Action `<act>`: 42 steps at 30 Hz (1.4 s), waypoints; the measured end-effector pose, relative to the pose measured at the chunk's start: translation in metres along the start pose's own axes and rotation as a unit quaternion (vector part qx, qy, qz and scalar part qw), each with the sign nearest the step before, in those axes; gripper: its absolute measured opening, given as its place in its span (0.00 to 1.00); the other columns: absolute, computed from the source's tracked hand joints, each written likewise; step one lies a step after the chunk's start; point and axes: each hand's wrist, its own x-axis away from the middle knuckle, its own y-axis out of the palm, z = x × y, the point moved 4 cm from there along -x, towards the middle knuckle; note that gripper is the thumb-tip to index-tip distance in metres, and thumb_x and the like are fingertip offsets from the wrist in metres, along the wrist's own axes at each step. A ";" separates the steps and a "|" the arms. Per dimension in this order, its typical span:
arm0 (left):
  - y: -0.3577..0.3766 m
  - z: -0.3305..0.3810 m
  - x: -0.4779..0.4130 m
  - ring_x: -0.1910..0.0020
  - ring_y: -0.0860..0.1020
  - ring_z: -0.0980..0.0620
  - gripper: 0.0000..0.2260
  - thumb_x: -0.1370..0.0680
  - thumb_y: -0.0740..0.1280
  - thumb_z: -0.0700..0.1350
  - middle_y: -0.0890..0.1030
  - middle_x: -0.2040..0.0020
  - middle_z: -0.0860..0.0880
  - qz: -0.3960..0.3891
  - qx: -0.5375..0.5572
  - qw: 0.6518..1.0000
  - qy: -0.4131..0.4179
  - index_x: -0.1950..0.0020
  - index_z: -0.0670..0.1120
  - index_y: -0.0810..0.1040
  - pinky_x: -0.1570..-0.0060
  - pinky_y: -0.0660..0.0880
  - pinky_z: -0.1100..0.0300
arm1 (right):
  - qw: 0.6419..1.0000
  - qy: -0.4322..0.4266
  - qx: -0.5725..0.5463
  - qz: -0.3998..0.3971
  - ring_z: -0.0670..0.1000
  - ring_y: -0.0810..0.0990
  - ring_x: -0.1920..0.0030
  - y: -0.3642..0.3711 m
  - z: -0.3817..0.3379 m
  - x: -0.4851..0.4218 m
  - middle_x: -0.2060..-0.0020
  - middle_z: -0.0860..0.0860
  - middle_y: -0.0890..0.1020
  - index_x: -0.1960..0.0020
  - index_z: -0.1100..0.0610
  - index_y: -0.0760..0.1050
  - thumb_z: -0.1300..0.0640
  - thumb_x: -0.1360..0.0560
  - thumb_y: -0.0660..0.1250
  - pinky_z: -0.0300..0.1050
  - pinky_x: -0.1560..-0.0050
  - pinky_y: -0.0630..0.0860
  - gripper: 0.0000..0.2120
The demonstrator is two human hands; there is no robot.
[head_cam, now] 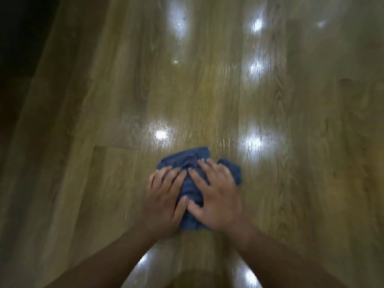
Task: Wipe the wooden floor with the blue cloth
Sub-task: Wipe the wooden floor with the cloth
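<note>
Wooden floor (187, 90) fills the view: long yellow-brown planks with visible grain run away from the person, and the surface is glossy. Several white patches of reflected light (161, 134) sit on the boards, some ahead of the hands and some close in, between the forearms. Far upper left corner goes dark (16, 38); nothing can be made out there. Picture is somewhat blurred throughout.

Blue cloth (194, 156) lies on the floor, low and centre in the view, crumpled and bunched rather than folded square. Its far edge shows past the fingertips, one corner sticks out to the right of the right hand, and a strip of its near edge shows between the two wrists.

Left hand (164, 196) rests palm down on the left part of the cloth. Its fingers (172, 177) are stretched out and slightly spread, pressing flat, not curled round the fabric.

Right hand (218, 194) lies palm down on the right part, its fingers (201, 173) likewise straight and released, angled toward the upper left.

Both thumbs point inward and meet over the middle of the cloth, touching or nearly so. Bare forearms come in from the bottom corners.
</note>
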 end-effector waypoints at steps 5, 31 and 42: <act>0.004 -0.015 0.128 0.32 0.70 0.41 0.24 0.17 0.51 0.57 0.72 0.31 0.45 0.020 -0.019 0.999 -0.016 0.30 0.43 0.69 0.30 0.61 0.47 | 0.993 -0.096 -0.028 -0.067 0.56 0.66 0.25 0.048 -0.073 0.072 0.26 0.51 0.71 0.27 0.44 0.70 0.35 0.34 0.66 0.55 0.24 0.55 0.36; -0.104 -0.216 -0.413 0.37 0.73 0.43 0.25 0.20 0.52 0.56 0.79 0.38 0.45 0.093 -0.021 0.994 0.049 0.34 0.43 0.76 0.33 0.66 0.47 | 0.991 -0.106 0.062 0.048 0.58 0.77 0.37 -0.058 0.074 -0.468 0.38 0.54 0.80 0.32 0.59 0.76 0.41 0.27 0.64 0.56 0.29 0.66 0.30; -0.093 -0.199 -0.419 0.40 0.73 0.42 0.19 0.18 0.50 0.53 0.78 0.42 0.45 0.124 -0.111 0.983 -0.074 0.40 0.45 0.75 0.41 0.68 0.47 | 0.993 -0.084 0.079 0.040 0.56 0.76 0.37 -0.062 0.075 -0.480 0.37 0.52 0.79 0.31 0.54 0.75 0.35 0.27 0.51 0.52 0.29 0.63 0.34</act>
